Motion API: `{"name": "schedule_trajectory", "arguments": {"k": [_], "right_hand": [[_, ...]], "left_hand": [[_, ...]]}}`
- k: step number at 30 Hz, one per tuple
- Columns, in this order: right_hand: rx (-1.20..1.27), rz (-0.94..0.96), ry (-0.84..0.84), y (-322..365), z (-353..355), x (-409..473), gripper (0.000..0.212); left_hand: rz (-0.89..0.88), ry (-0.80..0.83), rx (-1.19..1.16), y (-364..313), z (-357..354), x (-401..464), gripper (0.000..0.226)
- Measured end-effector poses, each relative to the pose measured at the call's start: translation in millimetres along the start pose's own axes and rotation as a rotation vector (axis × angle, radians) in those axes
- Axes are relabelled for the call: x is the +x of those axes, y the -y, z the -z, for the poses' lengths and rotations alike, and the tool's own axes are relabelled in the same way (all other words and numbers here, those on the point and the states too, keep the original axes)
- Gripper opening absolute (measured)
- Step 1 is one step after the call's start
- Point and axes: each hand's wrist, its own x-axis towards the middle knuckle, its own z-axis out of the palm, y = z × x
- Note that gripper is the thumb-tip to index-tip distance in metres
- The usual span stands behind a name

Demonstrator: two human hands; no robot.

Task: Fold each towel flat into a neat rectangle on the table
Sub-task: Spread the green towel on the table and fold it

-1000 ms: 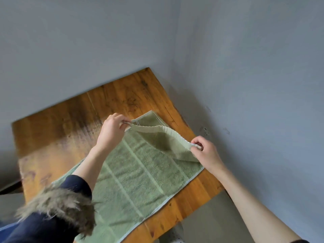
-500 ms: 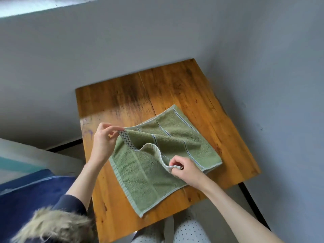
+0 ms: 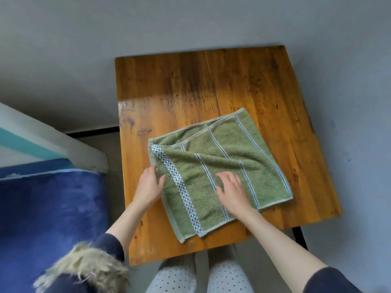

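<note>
A green towel [image 3: 228,153] with thin stripes and a checkered band lies folded over on the wooden table [image 3: 190,85], near the front right. The upper layer sits askew, with wrinkles across the middle. My left hand [image 3: 149,186] rests at the towel's left edge, fingers touching the hem. Flat on top of the towel near its centre lies my right hand [image 3: 231,192], fingers spread and holding nothing.
Grey walls close in behind and to the right of the table. A blue mattress or cushion [image 3: 50,208] with a white and teal frame [image 3: 42,142] stands to the left. My knees in dotted trousers [image 3: 198,275] are at the table's front edge.
Both hands let go of the pinched towel edge after laying it over. The right hand now lies flat on the towel and the left sits at its left edge. The head view shifted.
</note>
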Motion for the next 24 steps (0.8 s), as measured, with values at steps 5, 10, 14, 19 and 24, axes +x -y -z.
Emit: {"name": "schedule_trajectory", "arguments": {"k": [5,10,14,19,24], "right_hand": [[-0.318,0.052,0.067,-11.5,7.1,36.3,0.073],[-0.325,-0.009,0.058,-10.5,4.8,38.4,0.073],[-0.283,-0.072,0.009,-5.7,2.9,23.9,0.061],[-0.260,-0.110,-0.012,-3.2,10.1,21.0,0.044],[-0.059,-0.007,-0.139,9.6,37.4,65.1,0.031]], "left_hand": [[-0.094,-0.093,0.295,3.7,-17.9,9.7,0.057],[-0.152,-0.045,0.371,0.1,-13.9,38.5,0.061],[-0.201,-0.015,0.347,-12.6,-0.7,70.7,0.054],[-0.238,-0.053,0.273,-35.5,0.6,78.8,0.037],[-0.163,-0.200,0.084,-31.8,-18.4,42.7,0.030]]}}
